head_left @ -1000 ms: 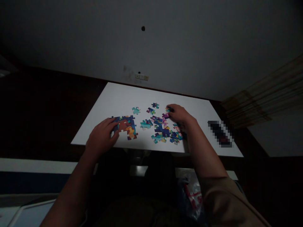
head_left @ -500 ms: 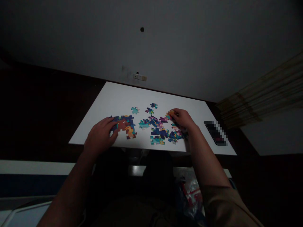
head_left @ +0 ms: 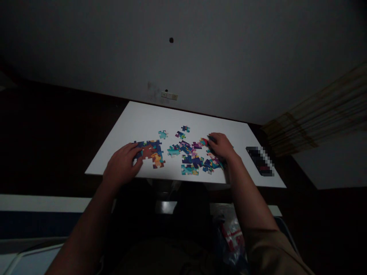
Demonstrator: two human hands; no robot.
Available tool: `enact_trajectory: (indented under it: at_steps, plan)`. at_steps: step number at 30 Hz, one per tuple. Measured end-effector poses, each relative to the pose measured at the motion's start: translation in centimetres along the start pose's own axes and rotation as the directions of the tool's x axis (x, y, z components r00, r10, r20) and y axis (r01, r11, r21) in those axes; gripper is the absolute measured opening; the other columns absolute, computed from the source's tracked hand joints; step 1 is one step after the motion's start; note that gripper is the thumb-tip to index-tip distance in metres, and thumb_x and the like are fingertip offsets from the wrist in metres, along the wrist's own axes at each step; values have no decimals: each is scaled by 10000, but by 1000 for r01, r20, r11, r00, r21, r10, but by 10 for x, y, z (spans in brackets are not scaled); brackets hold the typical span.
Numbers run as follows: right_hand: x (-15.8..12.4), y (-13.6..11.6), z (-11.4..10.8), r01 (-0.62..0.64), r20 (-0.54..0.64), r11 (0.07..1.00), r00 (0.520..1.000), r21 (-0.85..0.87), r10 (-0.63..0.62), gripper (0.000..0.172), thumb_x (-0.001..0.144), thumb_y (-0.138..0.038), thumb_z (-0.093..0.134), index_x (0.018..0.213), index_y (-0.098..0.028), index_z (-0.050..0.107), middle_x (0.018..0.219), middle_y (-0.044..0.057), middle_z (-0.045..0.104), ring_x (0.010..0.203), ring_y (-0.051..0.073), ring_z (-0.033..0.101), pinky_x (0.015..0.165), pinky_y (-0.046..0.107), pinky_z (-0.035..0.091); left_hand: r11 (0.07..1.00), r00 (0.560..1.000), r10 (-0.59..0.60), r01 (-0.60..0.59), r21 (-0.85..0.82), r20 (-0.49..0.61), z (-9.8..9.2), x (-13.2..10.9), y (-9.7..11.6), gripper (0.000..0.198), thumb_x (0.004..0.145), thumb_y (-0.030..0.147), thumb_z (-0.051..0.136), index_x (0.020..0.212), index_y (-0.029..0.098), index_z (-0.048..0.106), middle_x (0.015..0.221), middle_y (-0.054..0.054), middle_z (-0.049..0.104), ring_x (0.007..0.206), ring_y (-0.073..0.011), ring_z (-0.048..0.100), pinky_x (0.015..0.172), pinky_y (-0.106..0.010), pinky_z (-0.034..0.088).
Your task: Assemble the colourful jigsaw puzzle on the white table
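My left hand (head_left: 122, 164) lies with its fingers apart on the left side of a joined puzzle section (head_left: 156, 156), which shows a brown figure on dark blue. The fingers hide part of that section. Right of the loose pieces, my right hand (head_left: 222, 146) is closed, with a dark puzzle piece (head_left: 211, 138) between thumb and fingers. A red and orange puzzle piece (head_left: 203, 141) is just left of these fingertips. Loose puzzle pieces (head_left: 197, 161) in blue, teal and pink form a heap between the hands, partly overlapping; some are hidden under my right hand.
The white table (head_left: 155, 114) stands against a grey wall. A teal puzzle piece (head_left: 163, 134) and two others lie towards its far side. A dark blurred-out object (head_left: 259, 160) is at the right. Below the front edge is a plastic bag (head_left: 232, 236).
An orange piece was at my right fingertips; now a dark piece is there. My right hand has shifted only slightly. My left hand stays on the joined section.
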State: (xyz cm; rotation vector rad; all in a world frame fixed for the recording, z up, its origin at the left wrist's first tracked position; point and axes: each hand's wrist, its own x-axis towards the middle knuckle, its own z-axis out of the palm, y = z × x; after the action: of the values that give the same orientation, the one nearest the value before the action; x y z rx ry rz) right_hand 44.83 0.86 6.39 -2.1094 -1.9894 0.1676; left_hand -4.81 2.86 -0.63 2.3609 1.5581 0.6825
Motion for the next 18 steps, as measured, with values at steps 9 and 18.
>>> enact_trajectory:
  at_steps: [9,18]
  plan:
    - [0,-9,10,-113,100,994,989,0,113,342,1188,-358,808,1439,-138,882,1579,298,831,1540,433,680,1423,533,486,1000,999,-28,28,6,26,-4,-1,3,586,1102,540,631,1547,300,925,1818,-129,819,1731,-453,724,1476,-698,585]
    - [-10,-8,16,-158,-84,974,981,163,173,287,1199,-328,682,1415,-214,833,1487,251,899,1392,391,795,1233,517,639,998,999,-34,33,-51,-17,1,-3,1,589,1145,476,580,1586,231,884,1824,-200,798,1747,-464,711,1494,-724,554]
